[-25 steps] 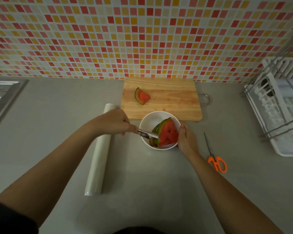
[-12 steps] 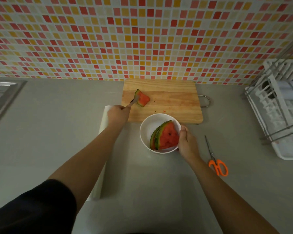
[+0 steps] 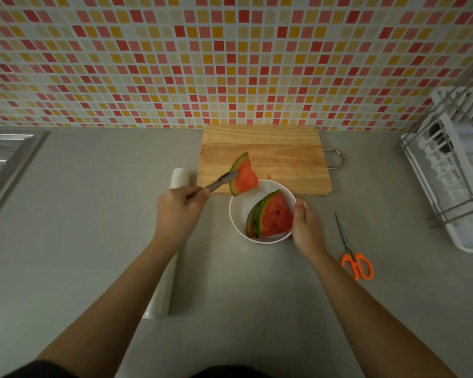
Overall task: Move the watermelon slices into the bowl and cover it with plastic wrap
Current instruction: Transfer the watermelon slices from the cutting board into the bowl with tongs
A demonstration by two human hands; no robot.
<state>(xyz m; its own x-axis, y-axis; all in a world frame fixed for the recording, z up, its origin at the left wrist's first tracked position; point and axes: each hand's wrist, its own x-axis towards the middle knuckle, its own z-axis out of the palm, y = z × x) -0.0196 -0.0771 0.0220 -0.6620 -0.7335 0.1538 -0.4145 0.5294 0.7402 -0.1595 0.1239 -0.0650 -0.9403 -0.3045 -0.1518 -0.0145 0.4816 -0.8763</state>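
Closest to the camera it's just two bare forearms reaching out over a plain grey countertop (image 3: 66,227), with a bit of dark sleeve at the bottom edge. A long roll of clear plastic wrap (image 3: 172,241) lies on the counter mostly under the left arm; only its far white end and a bit of the near end peek out.

The left hand (image 3: 179,211) is clenched around a pair of metal tongs (image 3: 220,181), and the tongs are pinching a triangular watermelon slice with red flesh and a green rind (image 3: 243,175). That slice hangs in the air right over the far-left rim of the round white bowl (image 3: 239,211), overlapping the near edge of the board.

The right hand (image 3: 305,227) is cupped against the right side of the bowl, thumb up along the rim, steadying it. Inside the bowl there's a stack of watermelon slices (image 3: 272,215) leaning on edge, rinds facing left.

Off to the right, orange-handled scissors (image 3: 352,255) lie flat on the counter, well apart from the bowl.

Just behind the bowl sits a rectangular light wooden cutting board with a metal loop handle (image 3: 284,156) on its right side. Farther right is a white dish rack with metal rails (image 3: 453,170), and the corner of a steel sink (image 3: 6,159) shows on the far left. Behind it all is a wall of little red, orange, yellow and white mosaic tiles (image 3: 230,58).
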